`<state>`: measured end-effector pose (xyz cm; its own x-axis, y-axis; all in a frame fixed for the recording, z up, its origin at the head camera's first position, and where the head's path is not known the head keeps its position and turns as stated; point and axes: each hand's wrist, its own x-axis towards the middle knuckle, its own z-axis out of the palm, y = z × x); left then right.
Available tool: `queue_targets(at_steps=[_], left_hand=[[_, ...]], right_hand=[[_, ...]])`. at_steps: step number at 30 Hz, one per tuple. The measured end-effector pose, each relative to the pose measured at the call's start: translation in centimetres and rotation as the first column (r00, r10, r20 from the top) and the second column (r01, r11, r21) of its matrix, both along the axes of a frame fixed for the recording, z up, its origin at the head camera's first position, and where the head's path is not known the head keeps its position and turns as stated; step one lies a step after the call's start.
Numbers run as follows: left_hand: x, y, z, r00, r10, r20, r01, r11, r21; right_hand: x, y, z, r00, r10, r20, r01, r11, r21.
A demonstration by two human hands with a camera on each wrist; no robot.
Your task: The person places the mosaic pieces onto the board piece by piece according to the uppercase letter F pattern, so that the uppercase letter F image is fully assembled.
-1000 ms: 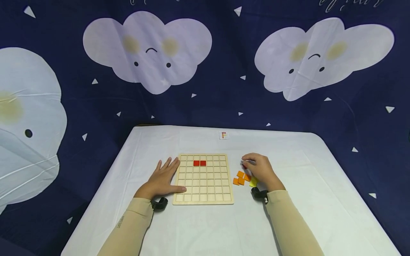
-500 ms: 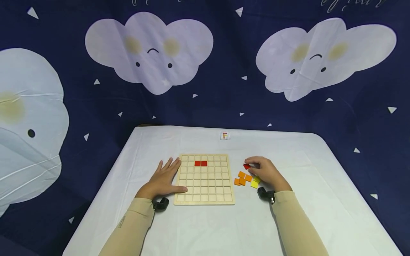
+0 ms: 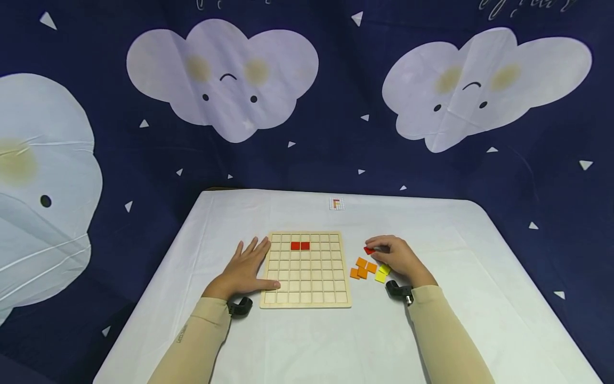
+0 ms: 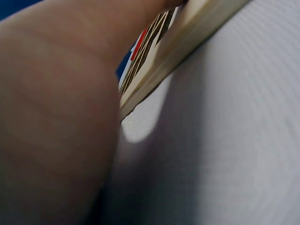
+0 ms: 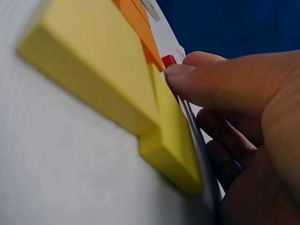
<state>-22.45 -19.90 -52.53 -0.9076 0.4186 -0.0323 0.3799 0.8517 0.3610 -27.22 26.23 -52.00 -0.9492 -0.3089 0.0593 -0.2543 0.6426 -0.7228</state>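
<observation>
A square wooden grid board (image 3: 306,308) lies on the white table, with two red tiles (image 3: 300,246) side by side in its second row from the top. My left hand (image 3: 242,272) rests spread along the board's left edge, its thumb lying over the lower left squares. Right of the board, my right hand (image 3: 398,260) pinches a loose red tile (image 3: 369,250) between thumb and fingertips, close over the table. In the right wrist view, that red tile (image 5: 169,60) shows just past the thumb tip. Several orange tiles (image 3: 363,273) and overlapping yellow tiles (image 3: 381,277) lie just below this hand.
A small card with a coloured grid pattern (image 3: 337,204) lies near the table's far edge, behind the board. The white table (image 3: 307,346) ends at a dark blue cloth backdrop (image 3: 345,138) printed with clouds.
My right hand has drawn slightly right and toward me, uncovering the red tile at its fingertips and more of the yellow tiles. The left hand stays on the board.
</observation>
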Motion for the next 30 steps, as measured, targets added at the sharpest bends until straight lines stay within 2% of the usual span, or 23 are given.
queue_targets(at_steps=[10, 17, 30], left_hand=[[0.23, -0.06, 0.09, 1.000, 0.006, -0.005, -0.006, 1.000, 0.010], [0.25, -0.04, -0.02, 1.000, 0.003, -0.011, -0.003, 1.000, 0.002], [0.07, 0.01, 0.07, 1.000, -0.006, -0.015, 0.006, 1.000, 0.009]], right_hand=[[0.00, -0.71, -0.42, 0.998, -0.029, -0.064, 0.027, 0.999, -0.025], [0.35, -1.04, -0.52, 0.996, -0.056, -0.063, 0.055, 0.998, -0.014], [0.54, -0.86, -0.64, 0.995, -0.061, -0.083, 0.059, 0.998, -0.026]])
